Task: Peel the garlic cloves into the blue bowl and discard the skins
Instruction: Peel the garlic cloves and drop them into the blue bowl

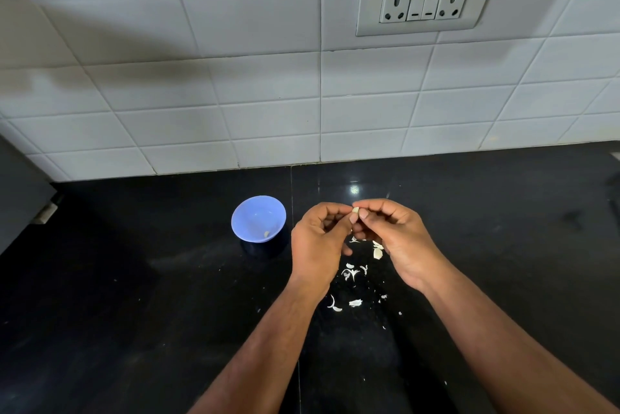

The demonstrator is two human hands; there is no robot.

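Pinching one garlic clove (355,210) between us, our left hand (318,246) and right hand (399,239) meet above the black bench (134,296). Skins (352,274) litter mid-bench beneath; the blue bowl (258,219), left toward the back edge, holds one clove. We see no readable writing.

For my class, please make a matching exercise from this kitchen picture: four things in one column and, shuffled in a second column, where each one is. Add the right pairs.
Things
1. garlic clove
2. blue bowl
3. garlic skins
4. socket panel

Places
A. fixed on the tiled wall
B. scattered on the black counter, below the hands
C. pinched between the fingertips of the left hand and the right hand
D. standing on the counter, to the left of the hands

Pairs: 1-C, 2-D, 3-B, 4-A
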